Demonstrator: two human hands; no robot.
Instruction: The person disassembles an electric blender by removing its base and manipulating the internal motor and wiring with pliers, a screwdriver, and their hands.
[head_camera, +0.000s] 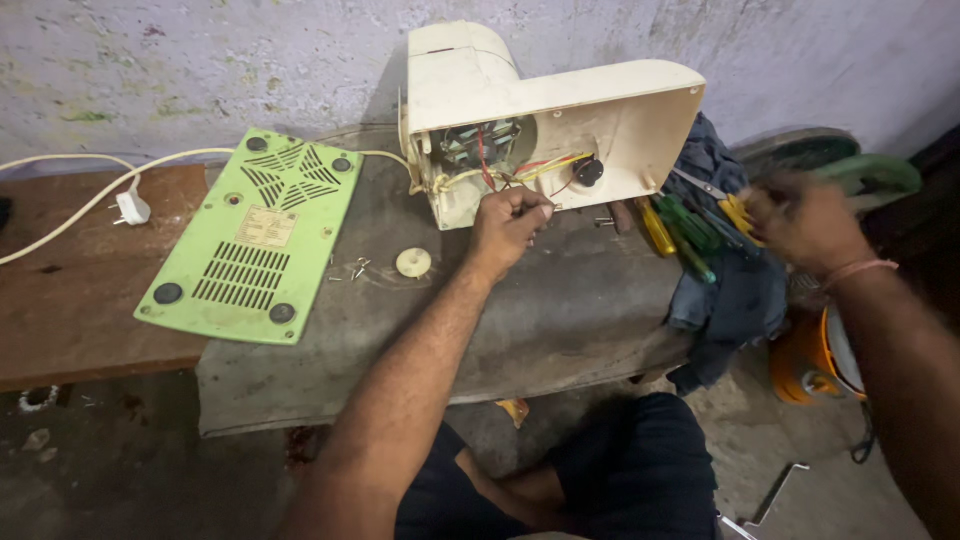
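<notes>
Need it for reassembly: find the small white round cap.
In the head view, the white round cap lies on the grey slab, between the green base plate and the left hand.

**Bench surroundings**

Green base plate (252, 240) lies flat, vented underside up, across the seam between the wooden bench (70, 300) and the grey slab (560, 320). White plug (131, 208) rests on the wood, with its cord (90, 195) trailing left. Small cream disc (413, 262) lies on the slab, loose screws (357, 267) just beside it. Orange object (805, 365) sits on the floor, lower right.

The appliance housing (545, 115) stands at the surface's (560, 320) back edge; the base plate (255, 235) lies left, screwdrivers (680, 228) right.
</notes>
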